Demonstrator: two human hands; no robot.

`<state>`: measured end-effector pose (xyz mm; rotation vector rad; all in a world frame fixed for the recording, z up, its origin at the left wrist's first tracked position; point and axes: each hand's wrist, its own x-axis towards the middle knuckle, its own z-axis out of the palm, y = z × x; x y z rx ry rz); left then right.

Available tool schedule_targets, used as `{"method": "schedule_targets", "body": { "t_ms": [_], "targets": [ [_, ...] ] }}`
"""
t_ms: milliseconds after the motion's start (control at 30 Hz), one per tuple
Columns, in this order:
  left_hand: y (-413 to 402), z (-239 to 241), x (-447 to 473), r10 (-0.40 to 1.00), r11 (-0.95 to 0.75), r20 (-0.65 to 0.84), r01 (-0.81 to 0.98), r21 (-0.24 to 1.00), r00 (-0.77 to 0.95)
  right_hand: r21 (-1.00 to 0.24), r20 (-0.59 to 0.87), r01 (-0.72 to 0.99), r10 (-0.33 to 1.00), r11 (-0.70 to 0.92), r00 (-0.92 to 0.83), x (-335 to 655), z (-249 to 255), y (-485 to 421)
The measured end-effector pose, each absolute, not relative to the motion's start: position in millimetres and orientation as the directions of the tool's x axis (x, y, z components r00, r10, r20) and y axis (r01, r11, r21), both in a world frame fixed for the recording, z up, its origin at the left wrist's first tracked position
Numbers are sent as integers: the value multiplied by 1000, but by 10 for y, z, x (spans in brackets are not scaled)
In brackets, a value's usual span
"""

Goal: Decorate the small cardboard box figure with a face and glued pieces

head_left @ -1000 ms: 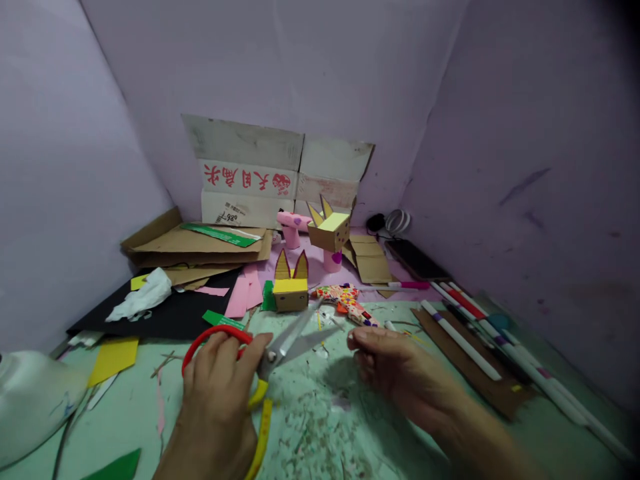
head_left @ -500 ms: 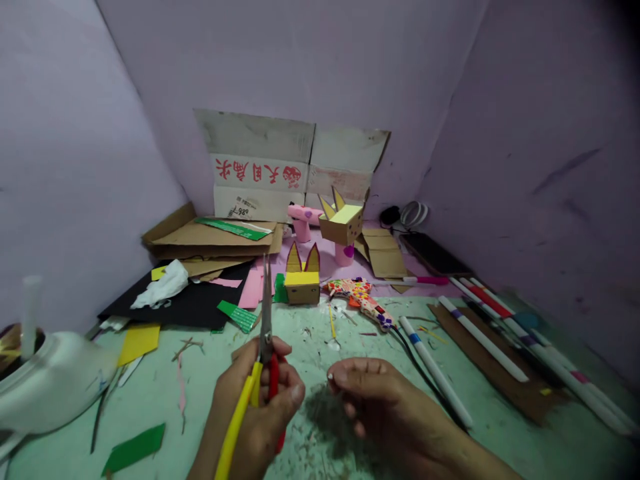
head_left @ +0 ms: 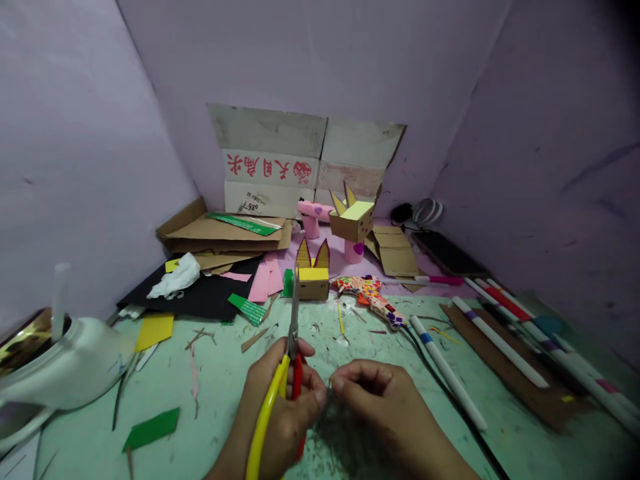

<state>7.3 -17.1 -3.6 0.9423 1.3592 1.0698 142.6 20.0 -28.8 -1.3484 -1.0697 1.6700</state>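
My left hand (head_left: 277,407) is closed around a pair of scissors (head_left: 295,323) with one yellow and one red handle, the blades pointing up and away from me. Close beside it on the right, my right hand (head_left: 387,403) has thumb and forefinger pinched together. A tiny pale speck shows at those fingertips, too small to name. Beyond the blades sits a small cardboard box head (head_left: 314,288) with a yellow top and two pointed ears. To its right lies a flower-patterned glue gun (head_left: 367,297) with a black cord.
A second eared cardboard head (head_left: 357,223) stands on a pink tube at the back. Markers (head_left: 450,373) and a brown cardboard strip (head_left: 530,380) lie right. At left are a white pot (head_left: 75,367), crumpled tissue (head_left: 177,275), green scrap (head_left: 153,428) and stacked cardboard (head_left: 225,237).
The camera view has shifted, so the scene sits farther right. My left hand with the scissors has come closer to my right hand, whose fingertips remain pinched.
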Motion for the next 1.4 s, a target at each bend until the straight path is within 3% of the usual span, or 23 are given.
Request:
{"method": "schedule_targets", "body": {
  "t_ms": [467,800,1000,1400],
  "targets": [
    [-184,-12,125,967,234,-236,-29,972,-98,-957,-289,42,938,-286,-193,1409,-335,142],
    [-149,-82,104,962,234,-236,-32,972,-135,-935,-347,35,896,-352,-278,1451,-231,152],
    [-168,9,82,954,288,-288,-12,957,-88,-968,-251,64,922,-243,-293,1467,-352,103],
    [-131,-135,54,967,245,-243,19,969,-77,-966,-110,257,936,-22,-333,1498,-292,98]
  ]
}}
